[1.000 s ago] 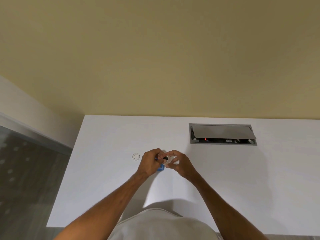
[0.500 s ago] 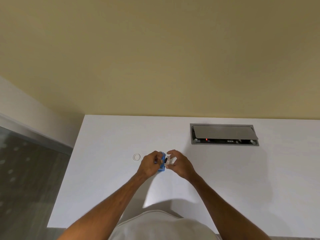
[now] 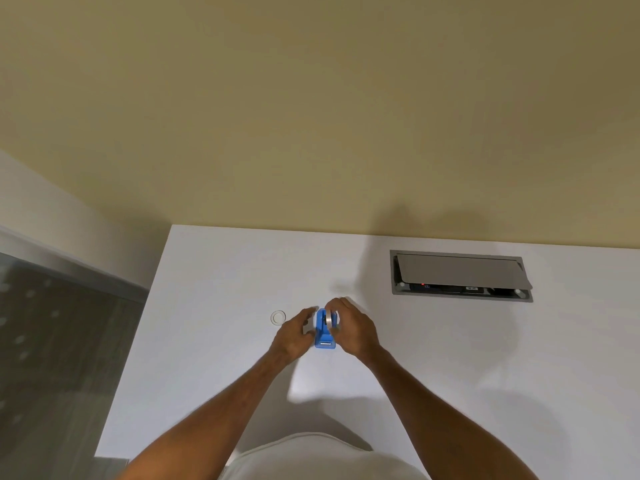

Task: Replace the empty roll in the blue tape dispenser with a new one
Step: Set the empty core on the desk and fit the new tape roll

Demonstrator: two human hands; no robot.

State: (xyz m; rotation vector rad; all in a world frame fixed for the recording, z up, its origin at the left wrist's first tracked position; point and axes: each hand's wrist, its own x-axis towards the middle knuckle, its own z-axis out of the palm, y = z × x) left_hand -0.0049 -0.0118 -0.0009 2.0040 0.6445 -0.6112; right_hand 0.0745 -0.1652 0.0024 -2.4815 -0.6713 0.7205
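The blue tape dispenser (image 3: 325, 336) stands upright on the white table (image 3: 221, 306), between my two hands. A new tape roll (image 3: 328, 317) sits in its top, edge-on to me. My right hand (image 3: 355, 329) curls over the dispenser's right side, fingertips pinching the roll. To the dispenser's left is my left hand (image 3: 293, 336), fingers spread and apart from the blue body, with only the thumb close to its base. The empty roll (image 3: 278, 317), a thin pale ring, lies flat on the table just left of my left hand.
A grey cable box (image 3: 460, 276) with a half-open lid is set into the table at the back right. The table's left edge drops to a dark floor (image 3: 52, 341). A beige wall rises behind the table.
The dispenser has gone from being held up in my left hand to standing on the table. My left hand's fingers have spread off it. The roll now sits in the dispenser.
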